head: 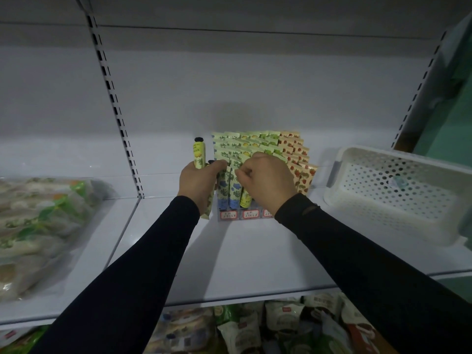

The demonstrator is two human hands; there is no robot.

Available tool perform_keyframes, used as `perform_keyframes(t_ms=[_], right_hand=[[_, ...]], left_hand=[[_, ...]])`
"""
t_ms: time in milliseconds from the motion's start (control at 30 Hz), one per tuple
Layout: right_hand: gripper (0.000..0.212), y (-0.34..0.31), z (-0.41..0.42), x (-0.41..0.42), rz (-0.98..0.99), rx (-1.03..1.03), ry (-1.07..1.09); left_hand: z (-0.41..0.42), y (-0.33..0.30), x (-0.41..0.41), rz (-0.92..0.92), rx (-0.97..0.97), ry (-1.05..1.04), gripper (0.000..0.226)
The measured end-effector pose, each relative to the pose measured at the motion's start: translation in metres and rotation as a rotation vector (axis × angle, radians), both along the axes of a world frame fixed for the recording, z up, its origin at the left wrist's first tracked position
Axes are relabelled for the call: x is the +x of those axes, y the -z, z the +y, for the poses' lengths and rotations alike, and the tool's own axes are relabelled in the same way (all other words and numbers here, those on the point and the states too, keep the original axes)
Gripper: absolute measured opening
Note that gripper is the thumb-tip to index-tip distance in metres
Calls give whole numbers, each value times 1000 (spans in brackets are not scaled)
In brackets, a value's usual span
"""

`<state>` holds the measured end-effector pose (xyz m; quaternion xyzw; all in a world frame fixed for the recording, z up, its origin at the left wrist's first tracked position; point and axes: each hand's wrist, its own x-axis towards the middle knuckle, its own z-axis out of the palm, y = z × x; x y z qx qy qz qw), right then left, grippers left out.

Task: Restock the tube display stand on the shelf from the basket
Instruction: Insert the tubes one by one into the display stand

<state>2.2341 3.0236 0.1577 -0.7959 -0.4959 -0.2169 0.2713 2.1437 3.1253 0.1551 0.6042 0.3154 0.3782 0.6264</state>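
Bare shelf (242, 256) lies open near the stand (255, 175), and the far wall above it is clear. A basket (398, 195) blocks the right; bagged goods (38, 226) crowd the left.

White shelf (245, 254), tube display stand (258, 213) at mid-back, white perforated basket (398, 195) at right edge, bagged goods (38, 226) at left edge

Yellow tube (199, 153) black-capped; white perforated basket (398, 190); black sleeves (143, 267).
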Motion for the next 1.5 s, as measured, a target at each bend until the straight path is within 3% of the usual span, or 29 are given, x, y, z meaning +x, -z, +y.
perform_keyframes(t_ms=[200, 667, 1133, 1367, 1500], right_hand=[[41, -7, 3, 9, 102, -26, 26], [33, -16, 14, 5, 106, -121, 89], [46, -22, 11, 9, 120, -167, 32], [51, -26, 0, 11, 122, 0, -25], [40, -23, -16, 19, 119, 80, 36]], left_hand=[[2, 3, 1, 9, -9, -2, 16], [4, 5, 2, -3, -34, 0, 16], [0, 2, -1, -4, -53, 6, 18], [-4, 0, -3, -34, -72, 14, 20], [-4, 0, -4, -28, -79, 12, 23]])
